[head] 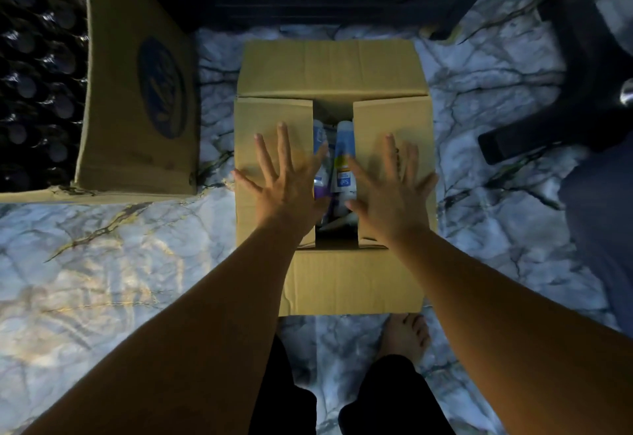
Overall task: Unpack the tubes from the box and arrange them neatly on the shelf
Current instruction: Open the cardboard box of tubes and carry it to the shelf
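Note:
A brown cardboard box (332,68) stands on the marble floor in front of me. Its two side flaps lie almost closed, with a narrow gap between them. Through the gap I see blue and white tubes (342,157) lying inside. My left hand (284,177) lies flat with spread fingers on the left flap. My right hand (390,184) lies flat with spread fingers on the right flap. The thumbs of both hands reach the gap's edges. Neither hand holds anything.
A larger open carton (137,92) full of dark bottles (37,74) stands at the left. A dark shelf frame (342,2) runs along the back. A black stool (579,74) stands at the right. My bare foot (407,335) is just behind the box.

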{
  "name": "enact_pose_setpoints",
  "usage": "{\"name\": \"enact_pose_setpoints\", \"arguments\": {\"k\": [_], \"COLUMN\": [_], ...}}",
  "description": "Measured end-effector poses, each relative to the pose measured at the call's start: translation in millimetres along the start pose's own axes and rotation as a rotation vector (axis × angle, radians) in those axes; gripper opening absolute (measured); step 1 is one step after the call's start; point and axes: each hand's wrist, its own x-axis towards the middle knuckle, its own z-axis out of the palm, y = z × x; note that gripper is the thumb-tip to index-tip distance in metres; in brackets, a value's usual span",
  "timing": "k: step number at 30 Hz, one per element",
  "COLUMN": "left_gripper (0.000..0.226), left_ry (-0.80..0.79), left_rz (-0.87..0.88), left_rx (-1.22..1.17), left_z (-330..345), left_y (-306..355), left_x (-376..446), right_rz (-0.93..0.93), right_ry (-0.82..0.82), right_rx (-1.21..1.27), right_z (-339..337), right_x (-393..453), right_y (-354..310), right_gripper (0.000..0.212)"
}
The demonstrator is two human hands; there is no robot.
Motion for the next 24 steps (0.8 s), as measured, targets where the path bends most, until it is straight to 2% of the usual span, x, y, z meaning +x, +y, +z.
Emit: {"name": "enact_pose_setpoints", "arguments": {"k": [5,10,12,14,17,19,21,24], "left_gripper": [0.087,0.083,0.083,0.092,0.094,0.087,0.086,0.093], "left_ry": [-0.025,0.086,0.194,0.219,0.156,0.193,0.185,0.027], "left_rz": [0.001,0.028,0.047,-0.001,-0.250,-0.373,-0.333,-0.168], "left_rx": [-0.080,-0.334,-0.349,-0.334,-0.337,-0.175,-0.047,-0.158], "left_z": [-6,-37,-52,-66,-79,-78,-64,-33], "left_y": [0,-16,-28,-44,-69,-83,-94,-97], "left_x": [-6,-43,-56,-63,-70,-71,-68,-53], "right_rz": [-0.003,-0.016,-0.018,0.001,0.044,0.115,0.187,0.220], "right_ry": [-0.006,0.029,0.068,0.080,0.152,0.209,0.256,0.241], "right_rx": [0.021,0.166,0.235,0.262,0.143,-0.039,-0.196,-0.230], "right_z": [-10,-42,-57,-71,-80,-79,-73,-58], "right_x": [-6,-33,-45,-53,-61,-63,-63,-57], "right_y": [-3,-1,5,15,35,49,62,77], "right_gripper": [0.074,0.072,0.072,0.075,0.075,0.068,0.060,0.061]}}
